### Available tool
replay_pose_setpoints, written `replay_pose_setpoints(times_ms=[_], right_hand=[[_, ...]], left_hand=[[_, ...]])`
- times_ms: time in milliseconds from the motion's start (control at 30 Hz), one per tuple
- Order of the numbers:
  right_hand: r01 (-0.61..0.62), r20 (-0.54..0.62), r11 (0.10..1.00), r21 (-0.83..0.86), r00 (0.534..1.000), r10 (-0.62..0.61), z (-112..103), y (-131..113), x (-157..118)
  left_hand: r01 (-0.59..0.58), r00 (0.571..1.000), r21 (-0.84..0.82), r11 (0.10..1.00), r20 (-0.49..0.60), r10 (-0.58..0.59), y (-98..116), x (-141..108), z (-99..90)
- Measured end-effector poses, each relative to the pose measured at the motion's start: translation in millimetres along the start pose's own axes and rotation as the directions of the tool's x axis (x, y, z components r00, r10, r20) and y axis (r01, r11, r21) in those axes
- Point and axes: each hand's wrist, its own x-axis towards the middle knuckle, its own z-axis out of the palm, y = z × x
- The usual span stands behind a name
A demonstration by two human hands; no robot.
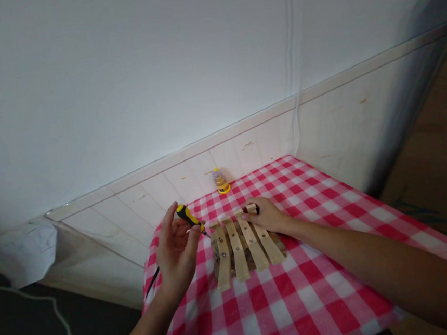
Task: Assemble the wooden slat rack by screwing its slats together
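My left hand (178, 249) is closed on a yellow and black screwdriver (188, 215), held between thumb and fingers. Its shaft slants down to the right, toward the left edge of a brown patterned piece (216, 257). Several pale wooden slats (237, 247) lie across this piece, with screw heads visible on them. At the far right end of the slats, my right hand (264, 213) grips a wooden slat (252, 208), its fingers around the far ends. Some of those fingertips are hidden, and the screwdriver's tip is hard to make out.
A small clear container with yellow parts (220, 181) stands at the back of the table by the wall. A red and white checked cloth (318, 263) covers the table. A dark thin object (152, 282) lies by my left wrist. A white cable (62, 317) hangs at lower left.
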Motion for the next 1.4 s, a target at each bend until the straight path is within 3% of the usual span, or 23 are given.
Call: replay_pose_setpoints(times_ms=[200, 333, 533, 700, 900, 1167, 1400], right_hand=[[-0.003, -0.018, 1.0, 0.004, 1.0, 0.004, 1, -1, 1], [-0.009, -0.003, 1.0, 0.011, 1.0, 0.009, 0, -1, 0], [-0.028, 0.008, 1.0, -0.008, 1.0, 0.029, -1, 1, 0], [-0.021, 0.008, 0.999, -0.04, 1.0, 0.021, -3, 1, 0], [-0.011, 0.016, 0.999, -0.053, 1.0, 0.012, -5, 3, 0], [-0.019, 0.031, 0.999, -0.047, 0.999, 0.021, -5, 4, 0], [-0.019, 0.026, 0.999, -0.037, 0.999, 0.02, -5, 4, 1]], left_hand=[[-0.01, 0.996, 0.114, 0.993, -0.087, 0.02, -40, -19, 11.1], [-0.028, 0.992, 0.149, 0.988, -0.121, 0.046, -53, -29, 9.2], [-0.13, 0.989, 0.138, 0.982, -0.05, 0.138, -60, -32, 12.0], [-0.127, 0.989, 0.202, 0.971, -0.049, 0.14, -67, -34, 11.7], [-0.204, 0.978, 0.261, 0.943, 0.014, 0.208, -69, -31, 6.7], [-0.07, 0.997, 0.209, 0.975, -0.001, 0.071, -64, -28, 8.3], [-0.082, 0.995, 0.172, 0.982, 0.061, 0.073, -59, -29, 7.9]])
